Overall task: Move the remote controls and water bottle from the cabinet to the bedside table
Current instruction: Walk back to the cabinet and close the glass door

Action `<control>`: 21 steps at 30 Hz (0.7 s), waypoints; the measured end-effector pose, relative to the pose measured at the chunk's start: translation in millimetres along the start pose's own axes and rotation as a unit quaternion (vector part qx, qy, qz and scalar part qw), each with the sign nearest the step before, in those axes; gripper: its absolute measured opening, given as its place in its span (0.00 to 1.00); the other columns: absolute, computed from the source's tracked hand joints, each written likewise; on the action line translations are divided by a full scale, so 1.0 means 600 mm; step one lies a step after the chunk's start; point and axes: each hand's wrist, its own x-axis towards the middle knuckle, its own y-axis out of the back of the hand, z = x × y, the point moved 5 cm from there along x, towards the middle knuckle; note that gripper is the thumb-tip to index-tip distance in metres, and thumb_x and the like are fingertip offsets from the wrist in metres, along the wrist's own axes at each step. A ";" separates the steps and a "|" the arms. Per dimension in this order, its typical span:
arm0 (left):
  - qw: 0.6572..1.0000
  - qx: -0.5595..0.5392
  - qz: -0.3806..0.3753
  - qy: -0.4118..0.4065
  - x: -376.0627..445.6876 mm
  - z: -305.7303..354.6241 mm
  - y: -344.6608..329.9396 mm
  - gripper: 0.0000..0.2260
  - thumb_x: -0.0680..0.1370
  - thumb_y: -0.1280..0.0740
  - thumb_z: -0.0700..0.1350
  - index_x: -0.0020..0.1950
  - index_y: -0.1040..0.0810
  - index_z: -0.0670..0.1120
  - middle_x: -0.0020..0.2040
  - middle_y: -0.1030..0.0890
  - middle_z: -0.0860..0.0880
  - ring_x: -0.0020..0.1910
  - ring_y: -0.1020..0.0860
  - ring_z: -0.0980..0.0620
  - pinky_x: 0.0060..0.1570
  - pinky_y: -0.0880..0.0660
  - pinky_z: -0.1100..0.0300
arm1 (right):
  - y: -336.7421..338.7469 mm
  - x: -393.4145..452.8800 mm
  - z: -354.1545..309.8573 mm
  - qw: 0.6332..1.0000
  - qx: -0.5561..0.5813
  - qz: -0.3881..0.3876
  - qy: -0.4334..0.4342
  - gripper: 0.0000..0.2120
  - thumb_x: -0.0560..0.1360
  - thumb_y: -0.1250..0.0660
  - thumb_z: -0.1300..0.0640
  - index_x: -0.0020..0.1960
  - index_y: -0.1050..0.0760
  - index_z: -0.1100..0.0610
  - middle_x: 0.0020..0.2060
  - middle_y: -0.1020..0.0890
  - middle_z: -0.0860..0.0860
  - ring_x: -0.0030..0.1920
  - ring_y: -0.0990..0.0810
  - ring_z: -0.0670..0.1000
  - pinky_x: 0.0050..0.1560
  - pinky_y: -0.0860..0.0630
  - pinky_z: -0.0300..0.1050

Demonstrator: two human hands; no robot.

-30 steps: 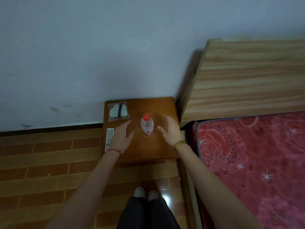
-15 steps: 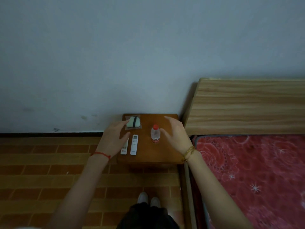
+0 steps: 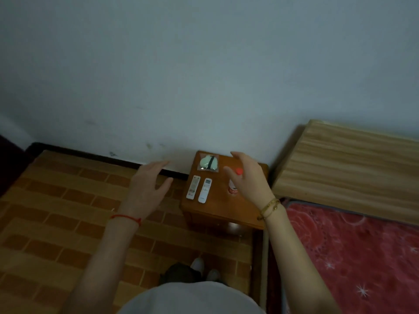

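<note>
Left hand [image 3: 147,189], fingers spread and empty, palm down, raised over the brick-patterned floor [image 3: 56,211] to the left of the bedside table; a red string [image 3: 125,217] circles its wrist. Right hand [image 3: 249,180], fingers apart and gripping nothing, held in front of the water bottle [image 3: 233,186], whose red cap [image 3: 239,171] shows beside the thumb and whose lower label shows below the palm; contact between hand and bottle cannot be told from this view. Gold bracelets [image 3: 269,206] sit on the right wrist. The bottle stands upright on the right part of the wooden surface [image 3: 217,209] of the bedside table. Two white remote controls lie side by side on the left part of that surface, long axes running near to far: the left remote control [image 3: 193,187] just beside the right remote control [image 3: 205,190]. A clear packet [image 3: 209,163] holding a pale item with a dark band lies at the far edge, against the grey wall [image 3: 204,75]. To the right stand a light wooden headboard [image 3: 351,168] and a bed with a red patterned cover [image 3: 362,257]. The person's shoes [image 3: 204,268] appear on the floor at the near edge.
</note>
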 end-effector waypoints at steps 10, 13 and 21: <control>0.977 -0.002 0.119 0.176 -0.177 -0.143 0.126 0.23 0.78 0.34 0.48 0.72 0.31 0.50 0.68 0.25 0.47 0.67 0.30 0.48 0.69 0.36 0.54 | -0.145 0.016 -0.180 0.980 0.001 -0.132 0.146 0.25 0.79 0.37 0.46 0.73 0.33 0.55 0.67 0.26 0.50 0.69 0.30 0.50 0.70 0.31 0.49; 0.962 0.005 0.148 0.230 -0.229 -0.191 0.155 0.23 0.78 0.33 0.47 0.72 0.30 0.48 0.68 0.26 0.45 0.69 0.31 0.46 0.69 0.37 0.56 | -0.203 0.019 -0.243 0.965 -0.007 -0.180 0.190 0.24 0.80 0.38 0.46 0.73 0.34 0.54 0.68 0.26 0.50 0.69 0.30 0.49 0.66 0.34 0.39; 0.917 -0.009 0.211 0.340 -0.336 -0.343 0.245 0.22 0.78 0.33 0.48 0.72 0.30 0.49 0.68 0.25 0.44 0.69 0.30 0.44 0.70 0.35 0.50 | -0.383 0.030 -0.437 0.919 -0.009 -0.280 0.277 0.23 0.80 0.38 0.47 0.73 0.34 0.53 0.70 0.28 0.49 0.71 0.32 0.50 0.69 0.35 0.43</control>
